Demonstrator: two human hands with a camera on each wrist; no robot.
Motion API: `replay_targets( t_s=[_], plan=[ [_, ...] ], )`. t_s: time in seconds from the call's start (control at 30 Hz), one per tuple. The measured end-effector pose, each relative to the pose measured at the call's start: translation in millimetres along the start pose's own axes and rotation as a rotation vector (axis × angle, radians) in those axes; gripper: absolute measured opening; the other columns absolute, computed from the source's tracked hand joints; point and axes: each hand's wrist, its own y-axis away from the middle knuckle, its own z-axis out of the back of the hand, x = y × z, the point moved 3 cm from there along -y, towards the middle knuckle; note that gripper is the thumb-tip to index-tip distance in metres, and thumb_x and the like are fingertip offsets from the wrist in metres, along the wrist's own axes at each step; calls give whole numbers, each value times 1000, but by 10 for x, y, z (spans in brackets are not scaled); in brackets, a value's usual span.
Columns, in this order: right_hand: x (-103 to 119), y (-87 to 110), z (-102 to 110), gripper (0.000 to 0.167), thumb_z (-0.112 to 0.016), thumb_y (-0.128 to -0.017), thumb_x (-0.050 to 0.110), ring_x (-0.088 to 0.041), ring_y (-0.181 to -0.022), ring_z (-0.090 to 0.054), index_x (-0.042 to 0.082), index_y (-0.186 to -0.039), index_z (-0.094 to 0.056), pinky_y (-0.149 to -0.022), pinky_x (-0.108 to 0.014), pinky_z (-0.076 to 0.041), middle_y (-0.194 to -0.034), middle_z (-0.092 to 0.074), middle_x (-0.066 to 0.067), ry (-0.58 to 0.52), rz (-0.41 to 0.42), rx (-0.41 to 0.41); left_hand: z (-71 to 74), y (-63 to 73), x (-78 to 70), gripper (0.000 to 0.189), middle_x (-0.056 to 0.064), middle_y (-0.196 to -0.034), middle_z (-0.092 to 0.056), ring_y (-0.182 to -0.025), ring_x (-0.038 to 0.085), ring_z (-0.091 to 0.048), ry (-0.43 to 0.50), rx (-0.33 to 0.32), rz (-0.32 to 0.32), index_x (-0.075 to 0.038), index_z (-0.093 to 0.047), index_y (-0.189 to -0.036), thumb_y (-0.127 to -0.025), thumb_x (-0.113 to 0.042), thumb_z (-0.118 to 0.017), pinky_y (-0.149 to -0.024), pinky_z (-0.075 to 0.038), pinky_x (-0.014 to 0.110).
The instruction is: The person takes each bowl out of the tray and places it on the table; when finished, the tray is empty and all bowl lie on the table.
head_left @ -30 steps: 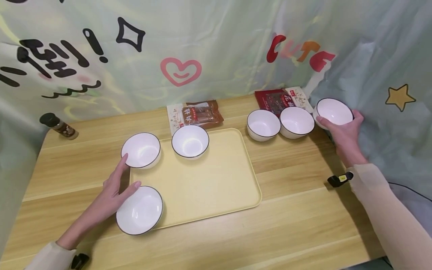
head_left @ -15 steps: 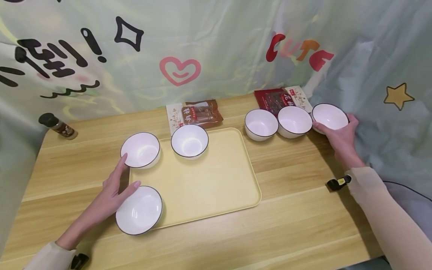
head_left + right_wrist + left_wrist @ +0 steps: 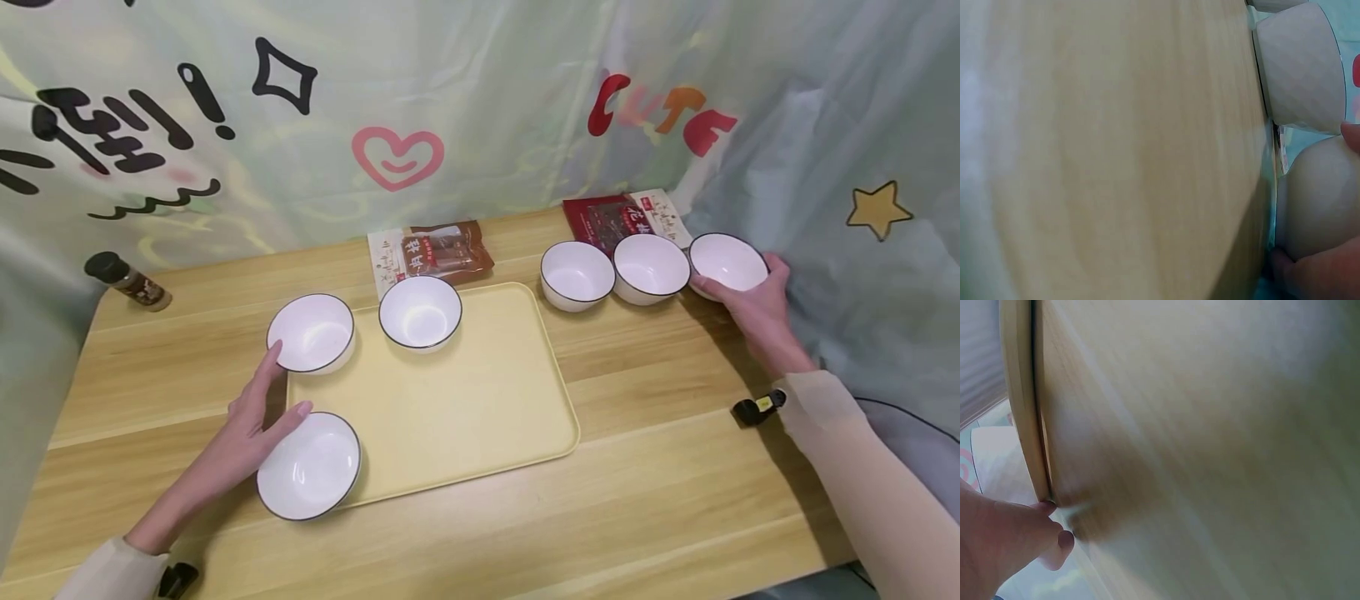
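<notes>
My right hand (image 3: 761,312) grips a white dark-rimmed bowl (image 3: 727,260), thumb over the near rim and fingers round its right side. This bowl stands at the right end of a row, beside a middle bowl (image 3: 651,265) and a left bowl (image 3: 577,273). In the right wrist view the held bowl (image 3: 1319,194) shows its pale outer wall. My left hand (image 3: 251,425) lies at the left edge of the yellow tray (image 3: 465,408), fingers spread. Its index fingertip meets the upper-left bowl (image 3: 311,333), and its thumb overlaps the lower-left bowl (image 3: 311,471).
Another bowl (image 3: 420,312) sits at the tray's back edge, before a brown-and-white spice packet (image 3: 442,250). Behind the right row lies a red packet (image 3: 607,221). A black-capped spice jar (image 3: 131,283) lies at the back left. A printed curtain (image 3: 480,100) hangs behind the table.
My right hand has brought its bowl down and slightly left, in line with the other two. The left hand has stayed in place.
</notes>
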Motion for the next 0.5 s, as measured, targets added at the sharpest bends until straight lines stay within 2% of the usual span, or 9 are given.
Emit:
replay_targets(
  t_s=[0.3, 0.5],
  plan=[
    [0, -2, -31, 119, -90, -91, 39, -21, -152, -27, 18, -170, -4, -122, -25, -20, -174, -19, -17, -7, -10, 15, 0, 7, 2, 97, 32, -172, -23, -159, 53, -14, 10, -2, 11, -36, 2, -177, -109, -32, -68, -120, 4, 78],
    [-1, 35, -38, 120, -88, -92, 40, -26, -154, -24, 19, -171, -1, -124, -28, -18, -175, -16, -19, -2, -18, 12, -3, 9, -4, 97, 32, -172, -23, -158, 53, -16, 9, -5, -5, -35, 1, -177, -109, -31, -68, -119, 4, 78]
  ],
)
